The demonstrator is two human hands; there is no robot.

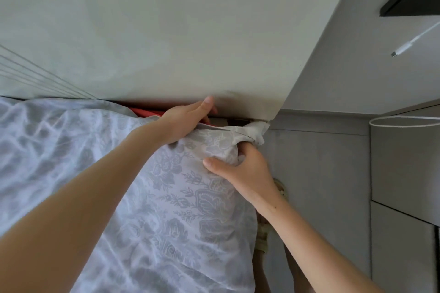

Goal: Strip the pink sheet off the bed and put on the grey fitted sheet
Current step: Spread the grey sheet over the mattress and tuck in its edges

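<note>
The grey fitted sheet (181, 200), pale with a floral pattern, covers the bed from the left edge to the corner at centre right. My right hand (247, 171) grips a bunch of it at the mattress corner, thumb on top. My left hand (188, 116) reaches to the gap between mattress and headboard (166, 31), fingers pressed down at the sheet's edge. A strip of pink-red fabric (145, 112) shows in that gap beside my left hand. The sheet's corner (258, 132) hangs bunched at the headboard's lower end.
A grey wall and floor (321, 162) lie right of the bed. A white lampshade rim (404, 121) and grey cabinet stand at the far right. A white cable plug (402, 49) hangs at the upper right. My sandalled foot (263, 238) shows below the corner.
</note>
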